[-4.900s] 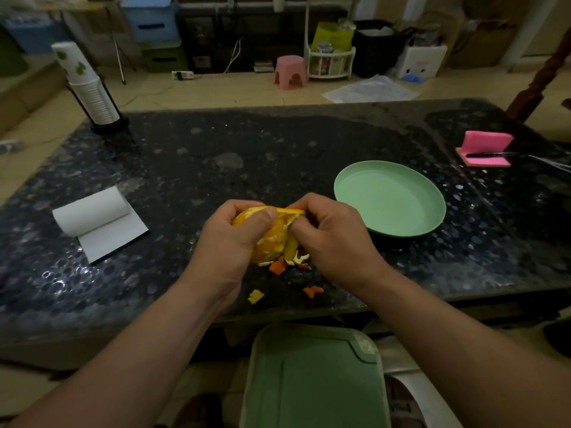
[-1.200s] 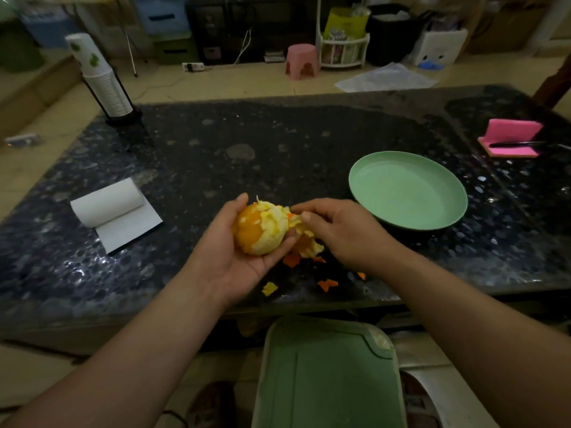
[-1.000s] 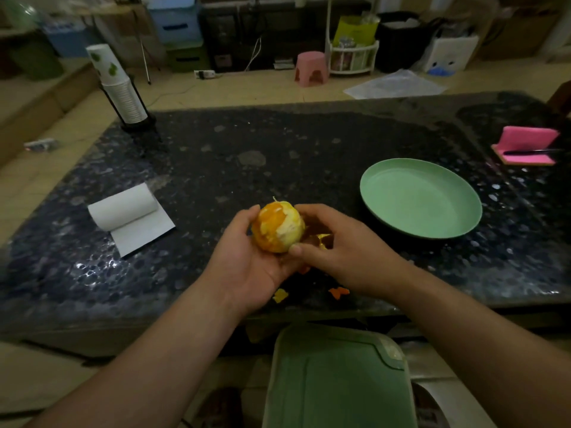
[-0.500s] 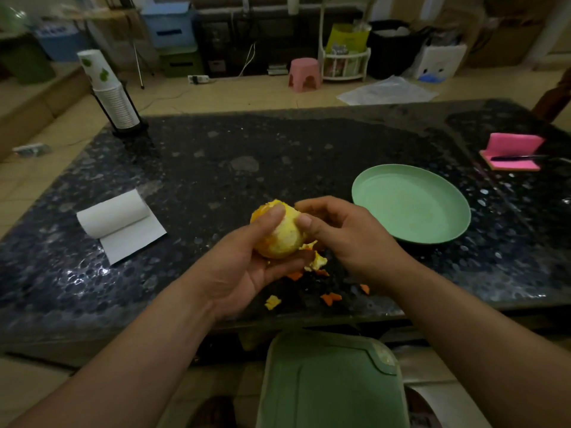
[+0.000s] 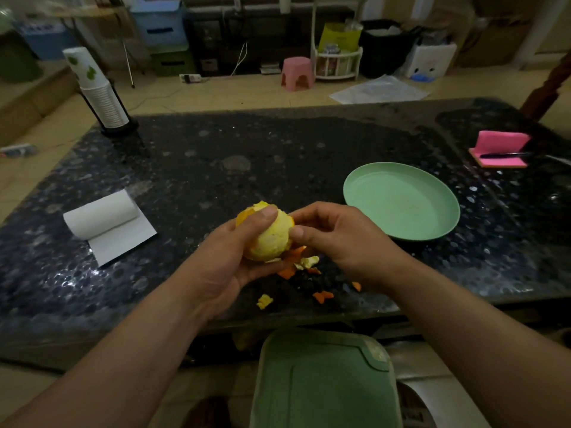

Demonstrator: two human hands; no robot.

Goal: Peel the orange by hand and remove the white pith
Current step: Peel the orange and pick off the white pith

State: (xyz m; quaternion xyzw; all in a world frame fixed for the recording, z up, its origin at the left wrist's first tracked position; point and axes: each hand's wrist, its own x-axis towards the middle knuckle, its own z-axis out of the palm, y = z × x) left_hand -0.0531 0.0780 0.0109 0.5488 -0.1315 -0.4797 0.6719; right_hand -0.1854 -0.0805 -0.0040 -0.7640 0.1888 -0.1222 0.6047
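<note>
My left hand [image 5: 228, 257] grips a mostly peeled orange [image 5: 270, 237] above the near edge of the dark table, thumb over its top. The fruit shows pale yellow pith, with a strip of orange rind left at its upper left. My right hand [image 5: 336, 239] touches the orange's right side with thumb and curled fingers, pinching at the surface there. Torn peel pieces [image 5: 298, 265] lie on the table just beneath the fruit, and a few smaller scraps [image 5: 323, 296] sit nearer the edge.
A green plate [image 5: 401, 200] stands right of my hands. A paper towel roll [image 5: 102, 216] lies at the left, a cup stack [image 5: 99, 91] at the back left, a pink sponge with a knife [image 5: 500, 149] at the far right. A green board [image 5: 321, 381] sits below the table edge.
The orange has been turned in my left hand, so more pale pith faces me. More rind has come off since the earliest frame, and the scraps lie under the fruit.
</note>
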